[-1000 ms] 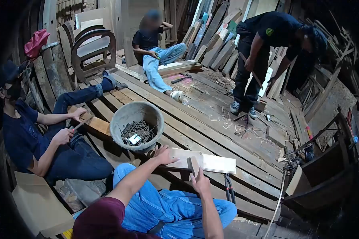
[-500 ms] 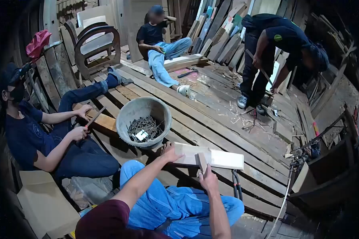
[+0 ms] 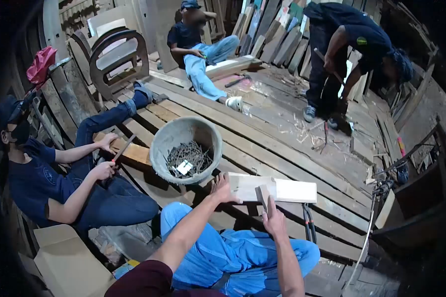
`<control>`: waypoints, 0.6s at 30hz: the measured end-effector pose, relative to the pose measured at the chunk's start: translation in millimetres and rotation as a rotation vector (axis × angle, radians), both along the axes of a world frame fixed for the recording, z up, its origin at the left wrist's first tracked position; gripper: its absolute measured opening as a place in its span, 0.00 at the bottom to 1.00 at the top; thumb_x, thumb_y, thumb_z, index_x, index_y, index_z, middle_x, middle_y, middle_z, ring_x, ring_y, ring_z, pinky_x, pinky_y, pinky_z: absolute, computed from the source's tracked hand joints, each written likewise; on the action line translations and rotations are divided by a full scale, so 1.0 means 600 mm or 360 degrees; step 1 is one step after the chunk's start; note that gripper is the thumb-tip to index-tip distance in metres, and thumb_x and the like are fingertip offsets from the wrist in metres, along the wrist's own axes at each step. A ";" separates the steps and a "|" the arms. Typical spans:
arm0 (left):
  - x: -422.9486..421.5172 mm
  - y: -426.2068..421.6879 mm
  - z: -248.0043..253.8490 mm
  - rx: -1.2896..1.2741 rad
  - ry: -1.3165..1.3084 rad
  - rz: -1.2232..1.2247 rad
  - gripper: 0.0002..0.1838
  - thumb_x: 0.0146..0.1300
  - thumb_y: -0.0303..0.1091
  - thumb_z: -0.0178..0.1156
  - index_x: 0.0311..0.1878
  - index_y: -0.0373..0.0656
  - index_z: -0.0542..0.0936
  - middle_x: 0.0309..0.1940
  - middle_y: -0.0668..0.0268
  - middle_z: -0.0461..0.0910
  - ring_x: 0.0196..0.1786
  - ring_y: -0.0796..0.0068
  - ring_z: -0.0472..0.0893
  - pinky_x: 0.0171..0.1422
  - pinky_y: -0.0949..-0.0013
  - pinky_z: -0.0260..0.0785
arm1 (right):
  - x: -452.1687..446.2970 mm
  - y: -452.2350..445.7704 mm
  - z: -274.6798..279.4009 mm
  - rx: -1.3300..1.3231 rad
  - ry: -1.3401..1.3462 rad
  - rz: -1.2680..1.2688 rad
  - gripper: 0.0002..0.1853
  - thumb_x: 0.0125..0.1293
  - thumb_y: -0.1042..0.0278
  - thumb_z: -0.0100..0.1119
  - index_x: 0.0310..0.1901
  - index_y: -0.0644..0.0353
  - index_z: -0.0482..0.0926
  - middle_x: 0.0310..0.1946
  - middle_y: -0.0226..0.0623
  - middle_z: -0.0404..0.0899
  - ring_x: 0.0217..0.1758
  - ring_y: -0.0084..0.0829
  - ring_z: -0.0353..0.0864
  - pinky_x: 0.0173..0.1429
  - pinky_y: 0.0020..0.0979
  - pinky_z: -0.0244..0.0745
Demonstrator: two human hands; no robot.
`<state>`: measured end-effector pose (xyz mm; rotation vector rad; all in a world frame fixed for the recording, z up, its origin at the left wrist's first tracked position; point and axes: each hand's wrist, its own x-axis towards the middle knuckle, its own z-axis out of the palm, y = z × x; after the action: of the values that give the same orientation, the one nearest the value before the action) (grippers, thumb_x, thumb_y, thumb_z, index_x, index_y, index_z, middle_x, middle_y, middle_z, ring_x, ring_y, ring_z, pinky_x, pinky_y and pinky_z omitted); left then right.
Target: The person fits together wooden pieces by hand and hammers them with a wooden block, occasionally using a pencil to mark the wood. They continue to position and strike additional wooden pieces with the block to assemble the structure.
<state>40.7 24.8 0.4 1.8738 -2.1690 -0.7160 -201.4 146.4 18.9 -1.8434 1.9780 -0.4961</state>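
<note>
My left hand [image 3: 223, 189] grips the left end of a pale wooden board [image 3: 295, 190], which lies crosswise in front of my knees. The right half of the board looks whiter than the left. In my right hand [image 3: 275, 222] is a small flat wooden block [image 3: 264, 197], closed between fingers and thumb, its upper end over the near edge at the middle of the board. Whether the block's underside touches the board is hidden. Just beyond my left hand stands a grey bucket [image 3: 156, 143] with many dark nail-like pieces and a small white item inside.
Pliers-like handles [image 3: 309, 225] lie right of my right hand. An open cardboard box [image 3: 72, 262] is at my left. Close by on the left, a seated person [image 3: 44, 173] holds a tool. Two others work farther off, one seated [image 3: 198, 54], one bending [image 3: 357, 39]. Gaps run between the floor slats.
The view has shifted, so the board, bucket and my hands appear farther right. My grip on the board and the block looks the same. The bending person's stick has moved slightly.
</note>
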 end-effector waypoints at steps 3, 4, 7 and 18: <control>-0.002 0.006 0.008 -0.0038 0.0005 0.0002 0.76 0.26 0.60 0.84 0.77 0.35 0.51 0.71 0.45 0.58 0.76 0.42 0.56 0.78 0.41 0.53 | -0.005 -0.002 -0.025 -0.0084 0.0056 0.0082 0.38 0.68 0.59 0.60 0.77 0.36 0.56 0.35 0.59 0.81 0.39 0.60 0.82 0.46 0.57 0.77; -0.002 0.009 0.008 -0.0068 0.0003 -0.0011 0.75 0.27 0.60 0.84 0.78 0.37 0.52 0.71 0.46 0.59 0.76 0.42 0.56 0.78 0.40 0.52 | -0.006 -0.002 -0.025 -0.0073 0.0089 0.0085 0.38 0.69 0.56 0.59 0.77 0.32 0.55 0.36 0.59 0.81 0.39 0.61 0.83 0.45 0.57 0.78; 0.002 0.006 -0.001 -0.0186 -0.0092 -0.0087 0.73 0.26 0.68 0.80 0.76 0.37 0.61 0.70 0.47 0.62 0.74 0.46 0.60 0.77 0.47 0.52 | -0.005 -0.004 -0.029 -0.0096 0.0058 0.0087 0.37 0.70 0.56 0.58 0.78 0.31 0.55 0.35 0.59 0.81 0.39 0.60 0.83 0.44 0.57 0.78; -0.009 0.012 0.009 -0.0227 -0.0148 -0.0080 0.71 0.28 0.69 0.79 0.76 0.40 0.62 0.68 0.52 0.64 0.71 0.49 0.63 0.77 0.45 0.50 | 0.032 -0.014 -0.033 -0.0265 0.0009 0.0082 0.37 0.69 0.59 0.59 0.78 0.37 0.57 0.27 0.56 0.81 0.32 0.57 0.83 0.39 0.55 0.78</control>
<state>35.0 32.3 6.1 1.8203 -2.2652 -0.4771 -182.4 137.8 -1.0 -1.9910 1.9389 -0.6585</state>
